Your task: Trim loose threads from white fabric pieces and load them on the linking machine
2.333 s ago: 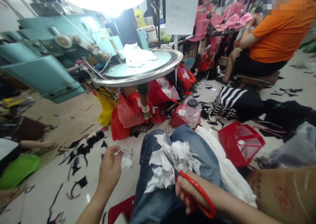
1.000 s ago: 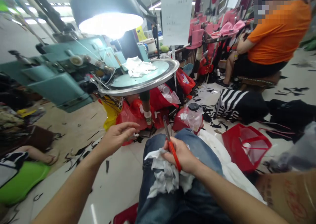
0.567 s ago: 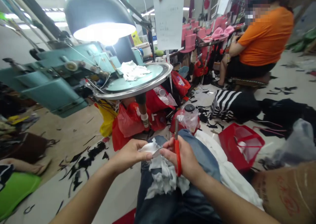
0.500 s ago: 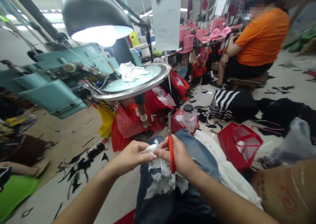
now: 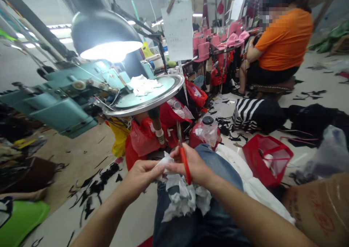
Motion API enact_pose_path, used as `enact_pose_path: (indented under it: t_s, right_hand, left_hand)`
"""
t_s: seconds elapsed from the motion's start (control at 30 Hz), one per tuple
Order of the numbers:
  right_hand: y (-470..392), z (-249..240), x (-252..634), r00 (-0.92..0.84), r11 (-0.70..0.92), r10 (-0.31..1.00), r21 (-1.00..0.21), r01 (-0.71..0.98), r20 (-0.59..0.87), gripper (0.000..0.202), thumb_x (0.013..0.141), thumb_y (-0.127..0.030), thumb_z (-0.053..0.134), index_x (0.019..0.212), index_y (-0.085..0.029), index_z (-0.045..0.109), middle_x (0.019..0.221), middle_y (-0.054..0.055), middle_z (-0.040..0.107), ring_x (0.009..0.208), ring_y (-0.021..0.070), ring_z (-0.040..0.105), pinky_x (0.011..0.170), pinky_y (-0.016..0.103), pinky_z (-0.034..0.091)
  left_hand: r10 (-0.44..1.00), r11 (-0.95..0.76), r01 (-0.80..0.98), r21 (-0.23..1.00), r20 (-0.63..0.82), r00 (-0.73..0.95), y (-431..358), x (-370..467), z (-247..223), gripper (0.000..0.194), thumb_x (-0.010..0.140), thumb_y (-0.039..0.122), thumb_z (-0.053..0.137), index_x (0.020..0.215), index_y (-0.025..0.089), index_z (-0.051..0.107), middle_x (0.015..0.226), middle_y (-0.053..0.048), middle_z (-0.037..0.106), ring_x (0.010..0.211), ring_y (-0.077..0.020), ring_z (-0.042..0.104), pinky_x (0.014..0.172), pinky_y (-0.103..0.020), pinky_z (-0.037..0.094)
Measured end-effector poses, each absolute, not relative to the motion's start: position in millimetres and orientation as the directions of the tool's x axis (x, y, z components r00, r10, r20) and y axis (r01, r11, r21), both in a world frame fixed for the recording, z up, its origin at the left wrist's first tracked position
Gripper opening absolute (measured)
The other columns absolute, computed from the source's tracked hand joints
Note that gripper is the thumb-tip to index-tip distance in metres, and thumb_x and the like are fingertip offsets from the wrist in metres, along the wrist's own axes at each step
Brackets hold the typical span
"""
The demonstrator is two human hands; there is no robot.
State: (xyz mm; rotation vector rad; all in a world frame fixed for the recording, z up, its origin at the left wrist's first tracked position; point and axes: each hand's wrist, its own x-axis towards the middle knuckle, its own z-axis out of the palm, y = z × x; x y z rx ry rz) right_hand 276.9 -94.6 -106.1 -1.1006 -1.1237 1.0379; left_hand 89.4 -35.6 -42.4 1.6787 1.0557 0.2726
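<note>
My left hand (image 5: 145, 174) pinches a piece of white cloth (image 5: 166, 160) between thumb and fingers. Red-handled scissors (image 5: 185, 165) rest in my right hand (image 5: 197, 167), their blades pointing up and away from me. The right thumb and fingertips also touch the white cloth, close to the left fingertips. More crumpled white cloth pieces (image 5: 181, 199) hang below my hands over my jeans (image 5: 226, 167). Whether the cloth between my fingers joins those pieces is hard to make out.
A teal machine with a round plate (image 5: 166, 85) stands ahead on the left, white cloth (image 5: 144, 84) on it, under a lit lamp (image 5: 106, 36). Red bags (image 5: 144, 138) hang below. A person in orange (image 5: 286, 40) sits at far right. A cardboard box (image 5: 319, 207) is near right.
My hands have shifted slightly left, and the scissors now lean more to the left. Both hands still hold the white cloth. The whole view has tilted a little.
</note>
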Motion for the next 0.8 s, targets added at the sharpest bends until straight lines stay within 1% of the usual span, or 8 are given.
enact_pose_path:
  t_s: [0.1, 0.27, 0.33, 0.43, 0.53, 0.6, 0.7, 0.8]
  right_hand:
    - [-89, -111, 272, 0.117, 0.089, 0.989, -0.996, 0.023, 0.092, 0.022, 0.067, -0.023, 0.072, 0.075, -0.02, 0.051, 0.066, -0.005, 0.056, 0.057, 0.0107, 0.05, 0.054, 0.023, 0.041]
    - [-101, -138, 289, 0.272, -0.002, 0.962, -0.996, 0.094, 0.024, 0.013, 0.072, -0.021, 0.061, 0.072, -0.022, 0.048, 0.066, -0.001, 0.061, 0.062, 0.0158, 0.058, 0.06, 0.027, 0.047]
    - [-110, -143, 296, 0.349, -0.021, 0.937, -0.988, 0.153, 0.034, 0.009, 0.073, -0.021, 0.058, 0.077, -0.022, 0.05, 0.073, 0.002, 0.063, 0.069, 0.0199, 0.062, 0.067, 0.032, 0.049]
    - [-119, -140, 296, 0.485, 0.012, 0.86, -0.957, 0.29, 0.158, 0.016, 0.075, -0.02, 0.057, 0.09, -0.023, 0.052, 0.095, 0.008, 0.066, 0.091, 0.0252, 0.063, 0.083, 0.038, 0.048]
    - [-115, -130, 286, 0.324, 0.166, 0.927, -0.981, 0.096, 0.189, 0.02, 0.076, -0.024, 0.061, 0.09, -0.024, 0.047, 0.109, 0.007, 0.066, 0.098, 0.022, 0.064, 0.086, 0.035, 0.05]
    - [-105, -125, 279, 0.142, 0.17, 0.976, -0.985, -0.03, 0.164, 0.026, 0.072, -0.025, 0.067, 0.088, -0.024, 0.046, 0.105, 0.004, 0.067, 0.091, 0.0186, 0.065, 0.08, 0.03, 0.051]
    - [-90, -121, 279, 0.015, 0.1, 0.995, -0.993, 0.068, 0.101, 0.025, 0.067, -0.018, 0.068, 0.083, -0.021, 0.049, 0.078, -0.004, 0.061, 0.069, 0.0127, 0.057, 0.063, 0.023, 0.045]
    - [-83, -116, 287, -0.014, 0.093, 0.996, -0.986, 0.142, 0.092, 0.021, 0.065, -0.013, 0.066, 0.076, -0.02, 0.05, 0.067, -0.007, 0.052, 0.059, 0.0096, 0.047, 0.054, 0.02, 0.037]
  left_hand:
    - [0.803, 0.052, 0.444, 0.894, -0.302, 0.514, -35, 83, -52, 0.047, 0.08, 0.056, 0.066, 0.096, 0.014, 0.077, 0.064, -0.004, 0.066, 0.049, -0.0089, 0.043, 0.045, -0.02, 0.027]
    - [0.872, 0.164, 0.399, 0.902, -0.322, 0.368, -33, 66, -57, 0.052, 0.074, 0.06, 0.07, 0.089, 0.011, 0.077, 0.066, -0.009, 0.068, 0.046, -0.007, 0.039, 0.039, -0.018, 0.02]
    - [0.876, 0.179, 0.393, 0.902, -0.327, 0.353, -35, 64, -55, 0.053, 0.073, 0.061, 0.07, 0.089, 0.011, 0.076, 0.068, -0.01, 0.07, 0.045, -0.0069, 0.039, 0.038, -0.018, 0.02]
    - [0.877, 0.163, 0.4, 0.902, -0.318, 0.36, -39, 67, -53, 0.051, 0.074, 0.06, 0.07, 0.092, 0.012, 0.077, 0.07, -0.01, 0.071, 0.044, -0.0066, 0.039, 0.038, -0.017, 0.021]
    - [0.875, 0.108, 0.407, 0.907, -0.281, 0.394, -44, 74, -54, 0.049, 0.076, 0.058, 0.07, 0.097, 0.014, 0.077, 0.067, -0.006, 0.07, 0.044, -0.0066, 0.04, 0.039, -0.017, 0.023]
    - [0.856, 0.067, 0.426, 0.902, -0.271, 0.44, -44, 78, -54, 0.051, 0.078, 0.058, 0.068, 0.101, 0.014, 0.076, 0.065, -0.005, 0.068, 0.046, -0.0082, 0.044, 0.04, -0.018, 0.028]
    - [0.89, -0.064, 0.514, 0.855, -0.184, 0.417, -38, 71, -46, 0.054, 0.074, 0.058, 0.071, 0.106, 0.014, 0.076, 0.073, -0.006, 0.072, 0.058, -0.0142, 0.056, 0.05, -0.021, 0.042]
    - [0.983, -0.166, 0.716, 0.678, 0.059, 0.172, -30, 54, -23, 0.063, 0.064, 0.055, 0.079, 0.113, 0.016, 0.073, 0.079, -0.005, 0.073, 0.057, -0.0138, 0.055, 0.051, -0.022, 0.043]
